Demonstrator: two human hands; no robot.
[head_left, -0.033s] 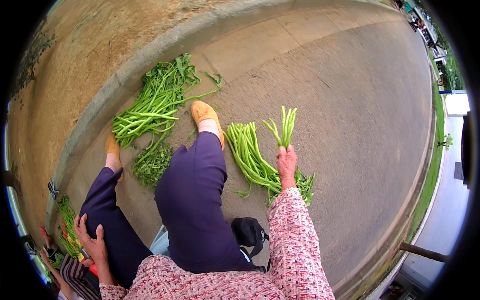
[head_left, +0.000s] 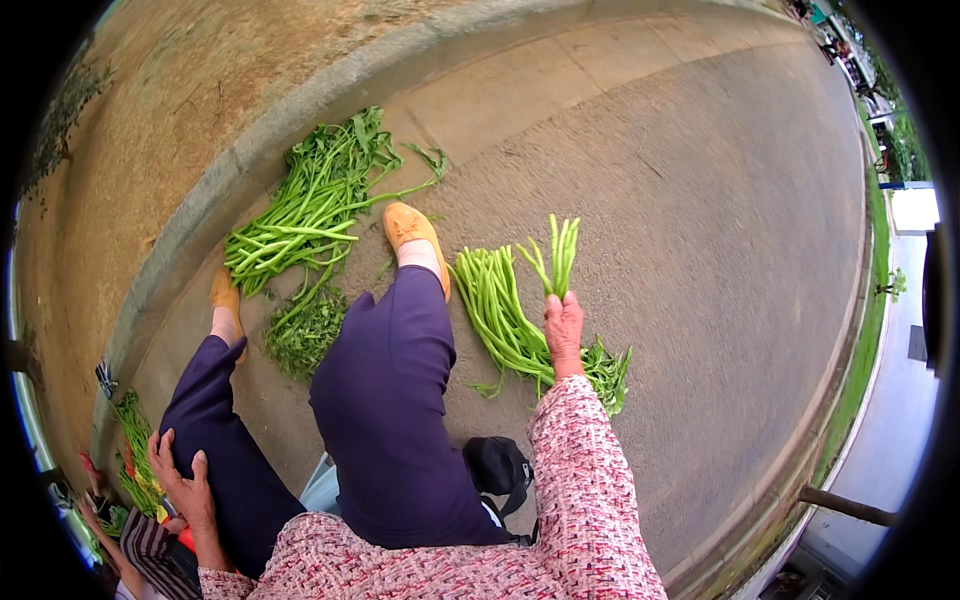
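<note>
My right hand (head_left: 565, 322) grips a small bunch of green vegetable stems (head_left: 563, 255), cut ends pointing away from me. It is over a neat row of similar long green stems (head_left: 492, 308), whose leafy ends (head_left: 608, 375) lie close to my wrist. My left hand (head_left: 187, 484) rests open on my left knee, fingers apart, holding nothing. In front of my feet, a larger loose heap of leafy green stems (head_left: 315, 195) spreads on the pavement. Between my legs lies a small pile of leaves (head_left: 305, 335).
My orange shoes (head_left: 412, 228) stand beside the heaps. A black bag (head_left: 492, 464) with a strap lies by my right thigh. A curb (head_left: 210, 190) borders bare soil at the left. Another person's arm (head_left: 115, 550) and more greens (head_left: 138, 455) are at the lower left.
My right hand has shifted slightly to the left with the bunch of stems in it. My left hand stays on the knee.
</note>
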